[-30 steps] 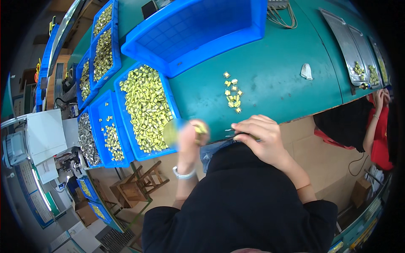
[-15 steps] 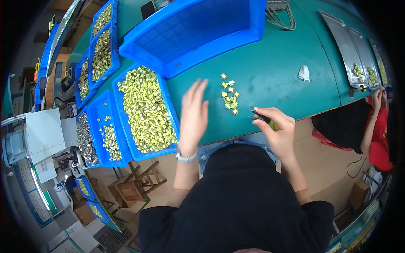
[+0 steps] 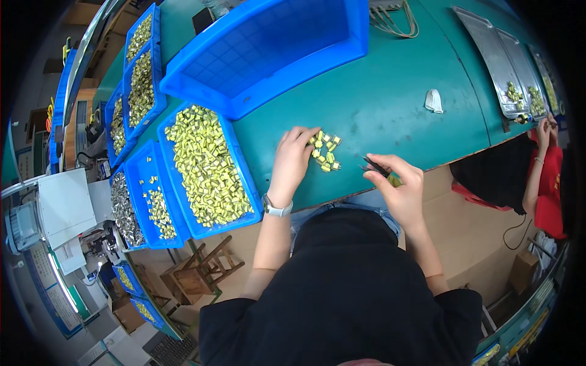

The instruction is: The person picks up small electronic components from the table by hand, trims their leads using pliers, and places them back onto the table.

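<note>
Small yellow parts with metal pins, which look like little transformers (image 3: pixel 326 160), lie in a loose cluster on the green table (image 3: pixel 378 116). My left hand (image 3: pixel 293 160) rests at the left side of that cluster, its fingers stretched over the upper pieces and touching them. Its thumb is partly hidden. To the right of the cluster, my right hand (image 3: pixel 400 183) is closed around black tweezers (image 3: pixel 375 165), whose tips point left toward the parts. Something yellow-green (image 3: pixel 394 180) shows beneath the right hand's fingers; I cannot make out what it is.
Beside my left arm stands a blue bin (image 3: pixel 247 183) full of yellow parts; another blue bin (image 3: pixel 177 210) holds fewer. A large blue tub (image 3: pixel 287 73) lies tilted behind. A white scrap (image 3: pixel 433 101) and metal trays (image 3: pixel 488 58) are to the right, near another person's hand (image 3: pixel 545 127).
My left hand has come right and down onto the yellow parts, which now sit closer together. My right hand still holds the tweezers in nearly the same place. The whole view has shifted slightly.
</note>
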### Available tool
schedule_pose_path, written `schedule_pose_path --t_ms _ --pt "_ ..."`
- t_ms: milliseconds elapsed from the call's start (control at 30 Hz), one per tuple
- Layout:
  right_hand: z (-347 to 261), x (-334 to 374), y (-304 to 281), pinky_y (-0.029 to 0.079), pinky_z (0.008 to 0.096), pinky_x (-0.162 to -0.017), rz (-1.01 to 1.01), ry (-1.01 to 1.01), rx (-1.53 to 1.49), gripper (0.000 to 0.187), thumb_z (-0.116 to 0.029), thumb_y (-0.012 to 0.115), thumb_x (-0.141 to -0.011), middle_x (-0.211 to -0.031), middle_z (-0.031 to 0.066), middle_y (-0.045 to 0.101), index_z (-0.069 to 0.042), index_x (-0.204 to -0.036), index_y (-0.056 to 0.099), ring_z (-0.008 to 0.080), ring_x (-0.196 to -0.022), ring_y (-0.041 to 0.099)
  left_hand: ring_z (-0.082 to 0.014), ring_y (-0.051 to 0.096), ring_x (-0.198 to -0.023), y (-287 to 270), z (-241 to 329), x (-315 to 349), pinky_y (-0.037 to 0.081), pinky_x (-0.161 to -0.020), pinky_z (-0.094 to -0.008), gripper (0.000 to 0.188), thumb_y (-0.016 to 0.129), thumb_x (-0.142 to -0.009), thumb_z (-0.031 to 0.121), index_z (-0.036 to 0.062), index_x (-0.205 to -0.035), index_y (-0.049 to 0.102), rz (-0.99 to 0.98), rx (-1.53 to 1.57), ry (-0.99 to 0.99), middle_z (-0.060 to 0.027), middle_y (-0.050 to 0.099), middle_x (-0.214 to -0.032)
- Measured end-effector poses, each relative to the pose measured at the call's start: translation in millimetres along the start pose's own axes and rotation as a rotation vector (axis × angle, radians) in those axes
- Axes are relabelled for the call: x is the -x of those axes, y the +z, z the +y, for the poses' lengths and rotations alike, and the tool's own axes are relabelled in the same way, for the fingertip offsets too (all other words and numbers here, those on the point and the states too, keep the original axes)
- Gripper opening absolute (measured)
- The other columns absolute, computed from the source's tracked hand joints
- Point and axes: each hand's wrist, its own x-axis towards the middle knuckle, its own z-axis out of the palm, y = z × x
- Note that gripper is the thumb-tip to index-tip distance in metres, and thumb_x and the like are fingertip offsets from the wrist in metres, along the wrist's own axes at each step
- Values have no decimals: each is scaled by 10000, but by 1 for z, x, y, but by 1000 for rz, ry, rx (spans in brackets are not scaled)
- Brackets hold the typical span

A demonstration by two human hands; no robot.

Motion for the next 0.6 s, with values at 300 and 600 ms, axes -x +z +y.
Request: schedule_pose_path --t_ms 300,600 --pt "4 -3 13 538 286 -746 -73 2 -22 257 20 770 -831 -934 115 757 33 -1085 737 164 -829 707 -164 648 -931 -14 6 31 535 -816 -294 329 748 -884 23 3 -1193 636 43 622 -365 -74 633 -1019" --pt "-3 -5 27 508 334 -716 -133 -221 103 220 -9 798 -769 -896 114 763 9 -985 759 227 -755 692 -156 607 -945 -20 39 53 494 -839 -300 405 839 -858 187 10 -1149 621 61 1428 -254 -83 560 -1175"
